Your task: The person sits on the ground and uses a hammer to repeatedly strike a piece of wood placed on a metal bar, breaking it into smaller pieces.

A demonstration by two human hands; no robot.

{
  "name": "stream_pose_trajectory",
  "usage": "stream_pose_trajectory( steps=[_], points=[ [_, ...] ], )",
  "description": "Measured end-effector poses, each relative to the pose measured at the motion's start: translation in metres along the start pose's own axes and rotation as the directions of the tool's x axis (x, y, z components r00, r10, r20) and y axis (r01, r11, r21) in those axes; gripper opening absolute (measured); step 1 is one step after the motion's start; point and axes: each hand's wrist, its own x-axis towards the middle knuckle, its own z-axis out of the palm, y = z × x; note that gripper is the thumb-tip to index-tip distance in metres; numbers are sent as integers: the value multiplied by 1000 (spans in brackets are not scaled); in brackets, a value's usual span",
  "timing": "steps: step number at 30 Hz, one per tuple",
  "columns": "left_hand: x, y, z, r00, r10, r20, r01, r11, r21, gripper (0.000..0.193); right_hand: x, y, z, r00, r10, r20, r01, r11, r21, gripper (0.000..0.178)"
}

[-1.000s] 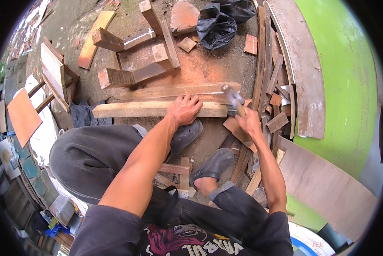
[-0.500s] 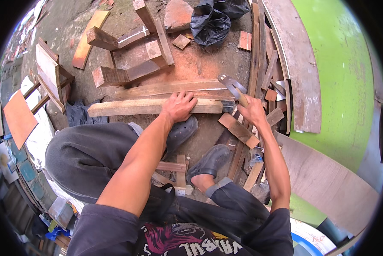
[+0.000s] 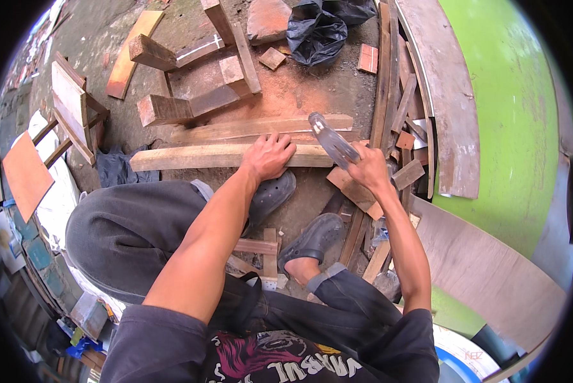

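My left hand (image 3: 268, 155) presses down on a long pale wooden beam (image 3: 197, 157), its fingers curled over the far edge. The beam lies crosswise in front of my shoes. My right hand (image 3: 369, 168) is closed round the handle of a hammer (image 3: 335, 144). Its metal end, smeared by motion, hangs over the right part of the beam; whether it touches the wood I cannot tell. Just beyond lies a second plank (image 3: 235, 129), roughly parallel to the first. The beam's right end is partly hidden by the hammer and my right hand.
A frame of wooden blocks (image 3: 216, 102) stands on the dirt beyond the planks. A black plastic bag (image 3: 315, 35) sits at the back. Wood scraps (image 3: 351, 188) lie beside my right arm, and a green panel (image 3: 506, 115) covers the right side. One shoe (image 3: 272, 195) is close to the beam.
The hammer has swung left and its metal end has moved over the beam. My right hand has shifted slightly left and turned. My left hand stays on the beam.
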Motion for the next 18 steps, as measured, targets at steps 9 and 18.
stream_pose_trajectory(
  steps=[9, 18],
  points=[
    [2, 2, 0, 999, 31, 11, -31, 999, 21, 39, -9, 31, 12, 954, 209, 214, -160, 961, -224, 19],
    [4, 3, 1, 1000, 17, -17, -16, 1000, 12, 38, -22, 41, 16, 984, 27, 174, -42, 995, 85, 17]
  ],
)
